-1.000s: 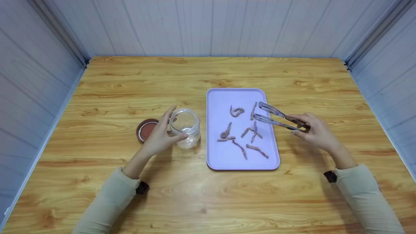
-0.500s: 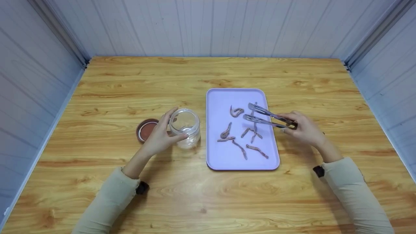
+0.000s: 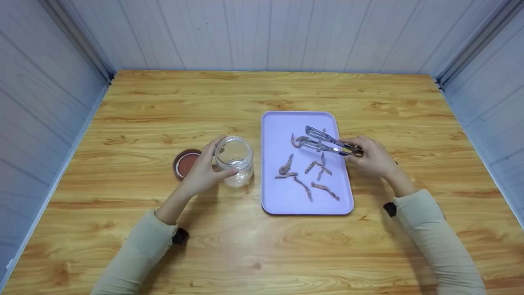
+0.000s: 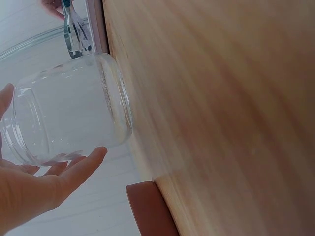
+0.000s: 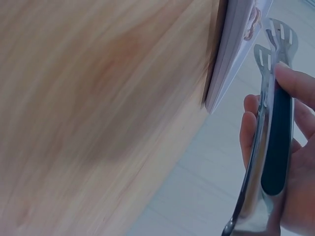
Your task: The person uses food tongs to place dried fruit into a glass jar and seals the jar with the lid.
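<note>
My left hand (image 3: 204, 170) holds a clear, wide-mouthed jar (image 3: 242, 177) upright on the table, thumb on the near side and fingers behind. In the left wrist view nothing shows inside the jar (image 4: 74, 108). My right hand (image 3: 372, 157) grips metal tongs (image 3: 327, 137) by their dark handle; in the right wrist view their slotted tips are spread apart. The tongs hang over the upper part of a lilac tray (image 3: 282, 205), one tip over a curled brown strip (image 3: 295, 142). Several wrinkled, worm-like brown strips (image 3: 325, 190) lie on it; the tongs partly hide another straight one.
A reddish-brown lid (image 3: 186, 164) lies upturned on the table left of the jar, partly behind my left hand. The wood-grain table (image 3: 262, 254) is bounded by pale panel walls (image 3: 286, 37) at the back and both sides.
My right hand has carried the tongs leftward, from the tray's right edge to over the curled strip. My left hand and the jar have stayed in place.
</note>
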`<state>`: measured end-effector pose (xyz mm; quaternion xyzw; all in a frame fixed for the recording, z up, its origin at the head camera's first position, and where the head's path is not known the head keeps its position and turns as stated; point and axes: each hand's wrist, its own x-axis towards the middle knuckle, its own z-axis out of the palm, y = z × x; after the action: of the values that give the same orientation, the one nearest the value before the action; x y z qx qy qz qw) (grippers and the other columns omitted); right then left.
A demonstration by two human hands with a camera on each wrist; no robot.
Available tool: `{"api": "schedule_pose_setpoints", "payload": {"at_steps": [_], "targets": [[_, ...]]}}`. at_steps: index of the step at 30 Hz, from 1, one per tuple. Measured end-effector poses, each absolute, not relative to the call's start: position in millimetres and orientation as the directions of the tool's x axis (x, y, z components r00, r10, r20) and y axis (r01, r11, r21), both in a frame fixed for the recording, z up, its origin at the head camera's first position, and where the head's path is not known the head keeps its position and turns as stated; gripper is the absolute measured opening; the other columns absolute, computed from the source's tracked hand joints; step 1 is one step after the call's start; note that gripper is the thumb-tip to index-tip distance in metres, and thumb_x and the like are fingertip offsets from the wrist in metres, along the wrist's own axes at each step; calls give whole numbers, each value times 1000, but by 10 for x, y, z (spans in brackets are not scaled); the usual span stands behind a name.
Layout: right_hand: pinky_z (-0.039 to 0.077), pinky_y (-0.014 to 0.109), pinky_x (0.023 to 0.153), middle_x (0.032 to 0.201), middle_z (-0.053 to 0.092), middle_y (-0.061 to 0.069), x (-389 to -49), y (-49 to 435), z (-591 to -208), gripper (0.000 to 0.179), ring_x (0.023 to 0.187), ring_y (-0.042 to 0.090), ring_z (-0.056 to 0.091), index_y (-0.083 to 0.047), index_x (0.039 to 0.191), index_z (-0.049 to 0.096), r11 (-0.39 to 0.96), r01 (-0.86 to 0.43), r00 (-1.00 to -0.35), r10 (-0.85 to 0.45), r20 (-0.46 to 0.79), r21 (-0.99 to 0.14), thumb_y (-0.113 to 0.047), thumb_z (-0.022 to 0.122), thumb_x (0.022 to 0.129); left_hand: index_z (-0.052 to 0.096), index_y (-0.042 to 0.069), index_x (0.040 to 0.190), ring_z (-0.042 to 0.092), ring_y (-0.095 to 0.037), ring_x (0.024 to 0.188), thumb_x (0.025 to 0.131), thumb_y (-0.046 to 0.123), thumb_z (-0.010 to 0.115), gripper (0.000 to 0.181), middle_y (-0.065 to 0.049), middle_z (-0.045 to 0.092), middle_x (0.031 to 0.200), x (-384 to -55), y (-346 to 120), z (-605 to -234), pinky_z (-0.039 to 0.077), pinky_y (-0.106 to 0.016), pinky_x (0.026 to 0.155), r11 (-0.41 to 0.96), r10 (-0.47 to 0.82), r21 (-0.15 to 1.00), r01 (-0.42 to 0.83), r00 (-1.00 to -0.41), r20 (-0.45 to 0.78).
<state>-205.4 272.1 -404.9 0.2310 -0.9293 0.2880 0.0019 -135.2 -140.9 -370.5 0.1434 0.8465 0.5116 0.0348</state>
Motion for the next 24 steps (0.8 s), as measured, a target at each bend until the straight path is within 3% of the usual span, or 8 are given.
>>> {"api": "schedule_pose_setpoints", "payload": {"at_steps": [9,16,24], "targets": [[39,42,77,100,57,16,-2114,2700,-4062,47,88,28,50,-5,117,57,721,-407,-898,-429,100,-561,1,66,72,24,-1,136,33,-35,118,73,12,73,80,-23,34,129,-1354,-1407,-3710,37,-44,88,430,278,876,220,-955,103],[39,44,79,105,56,18,-2134,2698,-4076,45,92,29,51,-5,117,57,714,-384,-902,-427,70,-585,-1,66,73,24,0,136,32,-34,119,73,15,73,81,-23,35,129,-1352,-1408,-3714,27,-48,95,447,277,865,226,-955,106],[41,40,75,106,57,17,-2137,2705,-4112,42,90,27,52,-4,115,58,684,-372,-899,-435,59,-627,0,65,74,24,0,136,31,-30,120,74,16,72,81,-20,33,132,-1348,-1406,-3712,25,-44,97,461,272,859,222,-957,101]]}}
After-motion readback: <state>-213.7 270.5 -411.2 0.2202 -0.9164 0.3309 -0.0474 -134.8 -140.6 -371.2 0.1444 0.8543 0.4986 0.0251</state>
